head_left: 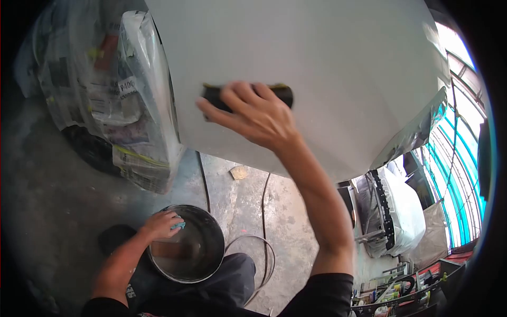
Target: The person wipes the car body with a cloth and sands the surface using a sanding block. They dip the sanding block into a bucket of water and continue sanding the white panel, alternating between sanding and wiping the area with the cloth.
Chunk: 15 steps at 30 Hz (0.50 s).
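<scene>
A round black bucket (217, 232) held murky liquid; over it, the left hand (162, 225) gripped a teal cloth (180, 224). The right hand (264, 119) clasped a dark sanding block (285, 96) against the smooth pale panel (317, 53).

Open floor (245, 198) separates the bucket (219, 224) from the pale panel (311, 63).
</scene>
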{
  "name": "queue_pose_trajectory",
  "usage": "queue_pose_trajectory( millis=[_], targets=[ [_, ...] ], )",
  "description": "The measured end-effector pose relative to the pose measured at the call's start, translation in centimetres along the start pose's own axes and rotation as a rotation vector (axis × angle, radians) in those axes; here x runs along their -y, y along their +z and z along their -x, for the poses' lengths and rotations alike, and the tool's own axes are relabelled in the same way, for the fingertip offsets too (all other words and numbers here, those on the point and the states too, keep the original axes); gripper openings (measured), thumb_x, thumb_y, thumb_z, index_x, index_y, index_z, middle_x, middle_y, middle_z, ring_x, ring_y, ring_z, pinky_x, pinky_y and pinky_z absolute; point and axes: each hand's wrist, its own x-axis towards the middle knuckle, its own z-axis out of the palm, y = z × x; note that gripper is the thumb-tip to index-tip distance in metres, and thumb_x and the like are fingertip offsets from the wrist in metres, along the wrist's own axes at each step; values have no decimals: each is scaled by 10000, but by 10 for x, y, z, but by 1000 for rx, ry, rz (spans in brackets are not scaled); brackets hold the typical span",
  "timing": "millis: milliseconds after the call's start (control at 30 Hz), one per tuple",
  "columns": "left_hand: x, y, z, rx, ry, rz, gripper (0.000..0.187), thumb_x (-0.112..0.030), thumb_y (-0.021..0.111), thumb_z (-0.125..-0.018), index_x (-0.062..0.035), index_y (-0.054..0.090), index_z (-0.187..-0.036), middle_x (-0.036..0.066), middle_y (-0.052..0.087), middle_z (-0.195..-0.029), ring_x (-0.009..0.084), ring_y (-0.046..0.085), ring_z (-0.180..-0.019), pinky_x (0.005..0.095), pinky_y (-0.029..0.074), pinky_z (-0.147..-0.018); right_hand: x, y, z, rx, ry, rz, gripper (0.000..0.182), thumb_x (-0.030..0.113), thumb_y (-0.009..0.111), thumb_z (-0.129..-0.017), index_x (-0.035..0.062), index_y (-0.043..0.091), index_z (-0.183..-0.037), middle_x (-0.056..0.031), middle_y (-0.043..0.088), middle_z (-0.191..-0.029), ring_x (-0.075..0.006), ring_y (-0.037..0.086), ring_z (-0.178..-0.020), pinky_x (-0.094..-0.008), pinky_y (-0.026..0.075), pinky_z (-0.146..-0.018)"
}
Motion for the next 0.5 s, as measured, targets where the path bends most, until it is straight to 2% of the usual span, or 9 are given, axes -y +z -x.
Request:
queue_pose_trajectory(
  millis=[67,167,233,333,400,467,500],
  targets=[
    [-3,3,0,-8,-7,-5,298,-317,677,-912,-173,729,-1168,55,682,-1106,277,639,-1101,420,528,-950,2,4,-11,-58,12,14,634,190,609,-923,249,443,-1532,-41,587,-1111,-204,574,-1041,-335,508,-859],
    [-1,4,0,-8,-4,6,298,-315,677,-912,-170,730,-1167,54,683,-1109,281,640,-1101,424,527,-955,-9,1,84,-50,132,-7,727,143,762,-807,326,535,-1472,-93,663,-1112,-246,672,-957,-384,573,-785],
    [2,4,1,-36,15,1,298,-311,677,-912,-166,730,-1166,55,683,-1109,285,641,-1099,428,525,-961,-11,-18,149,35,223,0,781,126,818,-753,331,553,-1459,-109,687,-1089,-274,696,-954,-408,584,-778],
    [-5,-9,-3,5,-20,65,300,-314,681,-910,-160,732,-1162,56,686,-1106,294,644,-1088,430,530,-954,-8,-18,128,-7,259,-6,816,116,822,-740,347,539,-1469,-106,681,-1090,-268,683,-937,-404,572,-763],
    [-8,-10,-4,-10,-28,53,303,-310,688,-902,-158,736,-1160,59,688,-1103,296,646,-1080,431,538,-938,-5,0,59,-78,184,-55,761,101,774,-790,325,533,-1476,-102,670,-1055,-263,666,-895,-404,558,-736],
    [-9,-6,0,-27,-22,18,305,-301,697,-890,-164,740,-1160,60,688,-1098,292,648,-1074,432,542,-920,2,1,-1,-139,235,-90,707,79,728,-835,278,528,-1483,-93,657,-981,-241,648,-854,-381,544,-709],
    [-7,-2,2,-39,-6,-4,307,-293,703,-882,-172,743,-1161,59,687,-1094,287,648,-1072,433,544,-909,11,3,-3,-195,296,-72,690,72,718,-844,268,533,-1479,-91,654,-972,-238,649,-861,-374,544,-707]
  ],
)
